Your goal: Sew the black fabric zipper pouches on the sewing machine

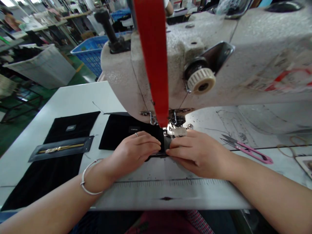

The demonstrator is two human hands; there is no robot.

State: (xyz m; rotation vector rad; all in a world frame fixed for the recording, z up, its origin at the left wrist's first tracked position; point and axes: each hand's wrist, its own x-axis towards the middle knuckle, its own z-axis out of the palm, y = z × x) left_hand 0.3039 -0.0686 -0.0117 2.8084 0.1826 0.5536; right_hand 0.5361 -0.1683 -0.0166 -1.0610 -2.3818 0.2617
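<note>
beyond the sewing machine (117,70), green floor (73,79) shows at its far left, with one white bin (48,66) and a blue basket (92,52) nearer the machine. under its head, on the white table (80,92), lies one black fabric piece (117,130) with one small label (134,129). two hands work there: the left hand (136,146), fingers close together, rests on the fabric; the right hand (192,151), fingers bunched narrow, touches its right end. whether either thumb pinches it, i cannot tell. left of the machine lies more black cloth (58,172), crossed by one dark strip (62,148); below its arm, one pair of pink-handled snips (251,150).
</note>
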